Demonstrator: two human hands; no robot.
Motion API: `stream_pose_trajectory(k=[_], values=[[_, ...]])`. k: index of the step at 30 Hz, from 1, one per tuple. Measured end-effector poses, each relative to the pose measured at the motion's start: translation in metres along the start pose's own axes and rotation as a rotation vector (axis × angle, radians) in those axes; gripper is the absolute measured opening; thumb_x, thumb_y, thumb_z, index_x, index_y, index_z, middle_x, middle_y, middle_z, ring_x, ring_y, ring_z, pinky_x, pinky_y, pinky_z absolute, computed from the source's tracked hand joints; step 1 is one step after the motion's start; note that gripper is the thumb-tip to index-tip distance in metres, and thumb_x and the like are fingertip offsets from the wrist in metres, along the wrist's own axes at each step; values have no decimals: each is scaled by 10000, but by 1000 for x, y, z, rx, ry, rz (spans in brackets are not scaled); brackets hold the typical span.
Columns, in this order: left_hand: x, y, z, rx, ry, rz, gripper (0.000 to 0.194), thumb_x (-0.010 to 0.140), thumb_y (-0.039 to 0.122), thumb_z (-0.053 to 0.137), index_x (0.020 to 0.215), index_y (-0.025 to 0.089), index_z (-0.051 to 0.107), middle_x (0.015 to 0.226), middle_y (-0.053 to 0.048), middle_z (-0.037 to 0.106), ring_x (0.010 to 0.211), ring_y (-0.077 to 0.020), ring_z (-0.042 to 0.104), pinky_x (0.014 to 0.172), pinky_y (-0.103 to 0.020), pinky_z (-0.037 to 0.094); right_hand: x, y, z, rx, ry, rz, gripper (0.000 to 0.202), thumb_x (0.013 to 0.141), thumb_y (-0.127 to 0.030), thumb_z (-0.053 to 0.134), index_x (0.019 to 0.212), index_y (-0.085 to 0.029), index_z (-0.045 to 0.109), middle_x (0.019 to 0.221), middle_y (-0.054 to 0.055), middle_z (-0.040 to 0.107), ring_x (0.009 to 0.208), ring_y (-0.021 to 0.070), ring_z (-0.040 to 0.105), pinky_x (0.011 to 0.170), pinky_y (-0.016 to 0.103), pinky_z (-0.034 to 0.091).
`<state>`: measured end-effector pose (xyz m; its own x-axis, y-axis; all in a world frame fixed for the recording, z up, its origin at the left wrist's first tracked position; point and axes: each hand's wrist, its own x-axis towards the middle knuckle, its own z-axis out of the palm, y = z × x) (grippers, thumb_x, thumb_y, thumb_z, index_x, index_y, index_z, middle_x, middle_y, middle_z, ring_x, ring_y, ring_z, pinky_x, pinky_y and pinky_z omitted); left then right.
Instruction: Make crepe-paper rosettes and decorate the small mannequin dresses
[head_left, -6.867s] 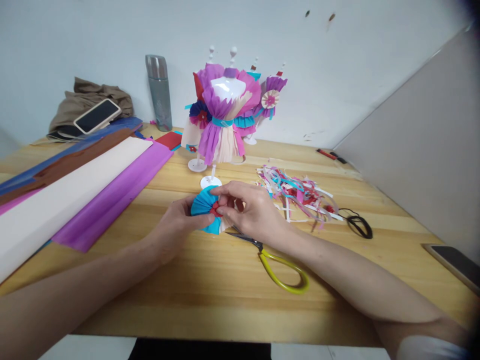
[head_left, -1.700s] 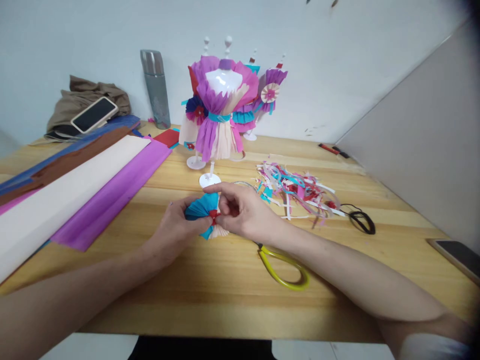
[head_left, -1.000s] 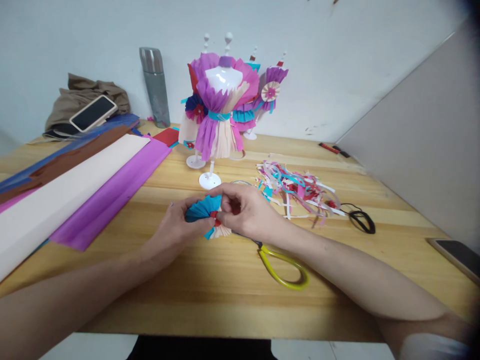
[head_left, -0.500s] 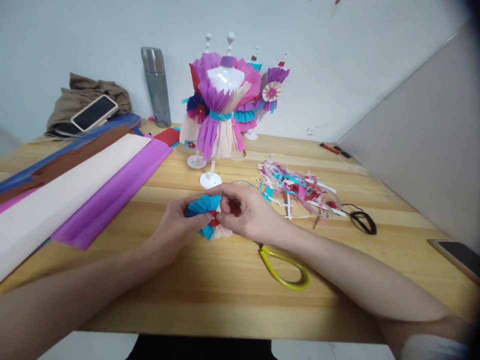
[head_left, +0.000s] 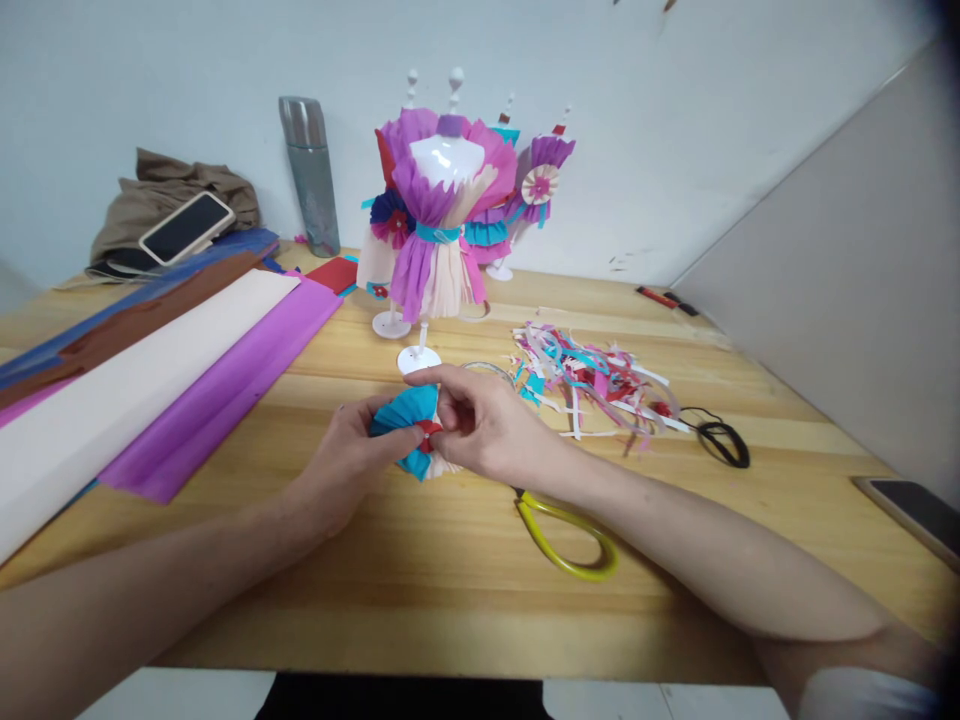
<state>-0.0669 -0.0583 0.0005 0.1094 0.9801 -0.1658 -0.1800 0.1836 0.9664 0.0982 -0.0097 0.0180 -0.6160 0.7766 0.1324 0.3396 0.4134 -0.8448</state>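
A pleated paper rosette [head_left: 411, 412], blue on one side and cream on the other, has a red flower at its centre. My left hand [head_left: 360, 445] grips its blue side, thumb on the red centre. The fingertips of my right hand [head_left: 480, 425] pinch at the red centre from the right, partly covering the cream pleats. Just behind my hands stands a small white dress form [head_left: 448, 160] in purple, pink and cream crepe paper with a blue waistband. Yellow-handled scissors [head_left: 568, 540] lie below my right wrist, their blades mostly hidden.
Long paper sheets [head_left: 217, 385] lie at left, near a phone [head_left: 187, 227] on brown cloth and a grey bottle [head_left: 310, 180]. Several dressed forms stand at the back. Paper scraps [head_left: 592, 375] and a black cord [head_left: 722, 443] are at right, with another phone [head_left: 919, 510] at the edge.
The view has shifted slightly. My right index finger is stretched a little further left above the rosette; both hands still hold it.
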Motion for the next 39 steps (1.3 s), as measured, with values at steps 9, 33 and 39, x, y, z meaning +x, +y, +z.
stream_pose_trajectory(k=[9,33,39], values=[[1,3,-2,-49,19,-2,210,660,308,771,795,158,714,742,-27,699,705,-165,615,681,-282,499,5,-5,-17,142,188,3,470,746,-291,651,1192,-176,555,811,-5,561,682,129,524,634,289,419],[4,6,-4,148,-14,75,190,706,309,695,828,163,701,688,-12,676,648,-163,597,663,-290,484,5,12,7,210,101,0,455,715,-179,631,1167,-154,584,918,40,689,743,143,616,690,294,491],[4,3,-10,62,-34,85,194,751,337,655,816,164,710,765,-32,690,762,-199,629,705,-305,497,4,10,7,289,92,3,437,682,-195,667,1114,-189,608,1009,39,703,868,165,651,784,318,519]])
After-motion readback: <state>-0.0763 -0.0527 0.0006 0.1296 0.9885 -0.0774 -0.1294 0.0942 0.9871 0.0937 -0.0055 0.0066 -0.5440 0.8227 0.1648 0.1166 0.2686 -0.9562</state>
